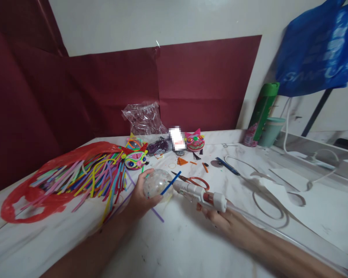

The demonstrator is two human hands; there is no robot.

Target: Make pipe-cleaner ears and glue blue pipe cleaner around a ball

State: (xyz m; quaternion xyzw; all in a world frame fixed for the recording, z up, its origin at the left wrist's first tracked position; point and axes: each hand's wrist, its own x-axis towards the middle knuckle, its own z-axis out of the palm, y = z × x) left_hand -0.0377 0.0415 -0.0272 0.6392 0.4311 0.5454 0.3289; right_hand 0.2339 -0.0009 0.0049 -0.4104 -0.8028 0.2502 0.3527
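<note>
My left hand is closed around a clear ball with coloured specks, and a blue pipe cleaner sticks out from it. My right hand grips a white glue gun whose nozzle points left, close to the ball. The gun's white cord loops away to the right across the table. Both hands hover just above the white marble table.
A red plastic bag spills several coloured pipe cleaners at left. Orange scissors, two cat-face ornaments, a clear bag, a blue tool, a green can and a teal cup lie beyond.
</note>
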